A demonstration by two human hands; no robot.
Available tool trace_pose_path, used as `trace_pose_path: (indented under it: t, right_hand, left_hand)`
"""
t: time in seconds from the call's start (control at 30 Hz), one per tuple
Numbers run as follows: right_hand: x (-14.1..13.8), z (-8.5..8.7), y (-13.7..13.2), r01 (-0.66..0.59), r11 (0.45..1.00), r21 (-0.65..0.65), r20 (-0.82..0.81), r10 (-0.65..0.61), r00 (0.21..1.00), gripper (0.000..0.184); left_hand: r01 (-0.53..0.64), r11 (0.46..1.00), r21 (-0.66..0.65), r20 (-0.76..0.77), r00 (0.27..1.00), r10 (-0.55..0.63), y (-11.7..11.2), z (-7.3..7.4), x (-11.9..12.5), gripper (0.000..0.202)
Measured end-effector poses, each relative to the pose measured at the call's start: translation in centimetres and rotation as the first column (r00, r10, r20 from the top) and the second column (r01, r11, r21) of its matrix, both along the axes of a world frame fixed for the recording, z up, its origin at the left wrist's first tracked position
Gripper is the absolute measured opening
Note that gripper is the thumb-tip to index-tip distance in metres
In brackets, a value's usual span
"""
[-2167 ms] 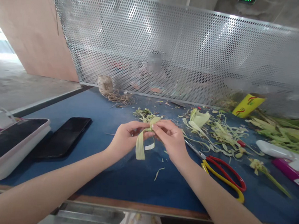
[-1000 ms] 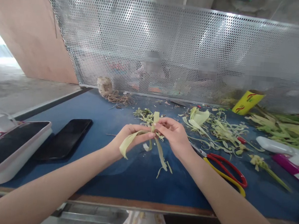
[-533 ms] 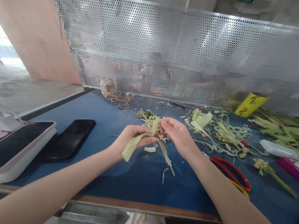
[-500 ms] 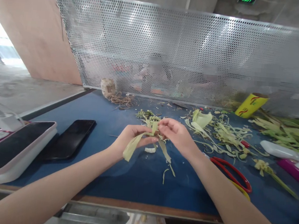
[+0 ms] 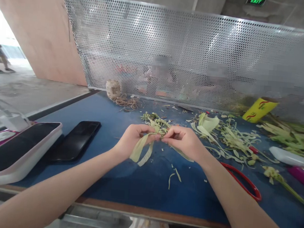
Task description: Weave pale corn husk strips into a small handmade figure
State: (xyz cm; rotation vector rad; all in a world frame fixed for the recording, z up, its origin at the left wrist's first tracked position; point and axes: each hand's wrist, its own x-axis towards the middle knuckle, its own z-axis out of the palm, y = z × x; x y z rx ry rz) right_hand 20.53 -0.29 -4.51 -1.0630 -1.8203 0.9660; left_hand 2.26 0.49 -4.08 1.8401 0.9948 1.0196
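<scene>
My left hand (image 5: 129,142) is closed in a pinch on a bunch of pale green corn husk strips (image 5: 139,149), and two strips hang below its fingers. Thumb and forefinger of my right hand (image 5: 186,142) pinch the same bunch from the other side, fingertips almost touching those of the left. Another strip droops under the right hand. Where the strips join is mostly hidden by my fingers. Just beyond lies a small heap of green husk bits (image 5: 153,118). Thin scraps (image 5: 178,175) are scattered on the blue tabletop (image 5: 134,190) nearer me.
Red-handled scissors (image 5: 246,186) lie partly under my right forearm. Shredded husk (image 5: 237,141), a husk flower on a stem (image 5: 276,176) and a yellow roll (image 5: 260,110) are on the right. Phones (image 5: 73,141) lie left; twine (image 5: 127,103) sits before the perforated metal screen (image 5: 148,39).
My right fingers have come lower and closer to the left ones. The strips hang differently, with two now below my left hand. A person's legs appear at the far left.
</scene>
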Motion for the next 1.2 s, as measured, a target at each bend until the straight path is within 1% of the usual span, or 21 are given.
trace_pose_path:
  t: [0.07, 0.2, 0.27, 0.33, 0.37, 0.43, 0.53, 0.63, 0.7, 0.77, 0.87, 0.97, 1.03, 1.13, 1.2]
  right_hand:
    - [0.2, 0.3, 0.0, -0.014, 1.000, -0.014, 0.012, 0.015, 1.000, 0.014]
    - [0.6, 0.7, -0.1, -0.067, 0.992, -0.106, 0.030, 0.070, 0.997, 0.014]
    - [0.5, 0.8, -0.2, -0.080, 0.989, -0.126, -0.033, 0.077, 0.997, 0.017]
    - [0.2, 0.7, -0.3, -0.117, 0.985, -0.128, -0.140, 0.099, 0.985, 0.026]
    - [-0.1, 0.5, -0.4, -0.144, 0.981, -0.128, -0.189, 0.118, 0.975, 0.029]
    - [-0.7, 0.2, -0.5, -0.169, 0.979, -0.114, -0.271, 0.133, 0.953, 0.031]
    - [-1.8, -0.5, -0.5, -0.140, 0.986, -0.094, -0.348, 0.100, 0.932, 0.027]
    - [-2.5, -0.9, -0.6, -0.113, 0.988, -0.107, -0.432, 0.056, 0.900, 0.017]
    - [-2.7, -1.0, -0.7, -0.073, 0.991, -0.112, -0.463, 0.013, 0.886, 0.014]
    - [-2.7, -0.9, -0.9, -0.033, 0.993, -0.109, -0.462, -0.022, 0.887, 0.012]
    - [-2.8, -0.7, -1.1, 0.028, 0.992, -0.121, -0.461, -0.081, 0.883, 0.015]
    - [-3.0, -0.7, -1.3, 0.093, 0.985, -0.147, -0.470, -0.152, 0.869, 0.019]
    - [-3.1, -0.7, -1.3, 0.114, 0.981, -0.158, -0.469, -0.176, 0.865, 0.019]
    - [-3.0, -0.8, -1.1, 0.115, 0.979, -0.169, -0.472, -0.183, 0.863, 0.020]
    - [-2.9, -0.9, -1.0, 0.104, 0.981, -0.163, -0.485, -0.171, 0.858, 0.021]
  left_hand:
    - [0.017, 0.999, -0.043, 0.028, 0.999, -0.016, 0.0, 0.0, 0.0, 0.023]
    - [0.076, 0.991, -0.115, 0.071, 0.995, -0.068, 0.0, 0.4, -0.1, 0.028]
    - [0.071, 0.993, -0.092, 0.078, 0.995, -0.064, 0.0, 0.7, -0.1, 0.032]
    - [0.062, 0.997, -0.039, 0.063, 0.996, -0.059, -0.2, 1.0, -0.2, 0.035]
    - [0.076, 0.997, -0.022, 0.059, 0.995, -0.075, -0.3, 1.1, -0.2, 0.035]
    - [0.142, 0.990, -0.023, 0.072, 0.988, -0.140, -0.5, 1.1, -0.1, 0.036]
    - [0.229, 0.970, -0.080, 0.147, 0.965, -0.216, -0.8, 0.9, 0.1, 0.042]
    - [0.239, 0.965, -0.106, 0.189, 0.958, -0.216, -0.8, 0.4, 0.3, 0.045]
    - [0.237, 0.967, -0.089, 0.187, 0.958, -0.217, -0.6, 0.1, 0.3, 0.043]
    - [0.247, 0.967, -0.070, 0.166, 0.958, -0.233, -0.5, -0.2, 0.3, 0.041]
    - [0.253, 0.967, -0.034, 0.122, 0.961, -0.248, -0.4, -0.2, 0.1, 0.040]
    - [0.226, 0.974, -0.017, 0.096, 0.970, -0.223, -0.3, 0.0, 0.0, 0.040]
    - [0.205, 0.978, -0.027, 0.090, 0.975, -0.202, -0.4, 0.4, 0.0, 0.041]
    - [0.162, 0.986, -0.045, 0.089, 0.983, -0.158, -0.4, 0.9, 0.1, 0.039]
    - [0.155, 0.984, -0.088, 0.109, 0.983, -0.145, -0.4, 0.9, 0.2, 0.040]
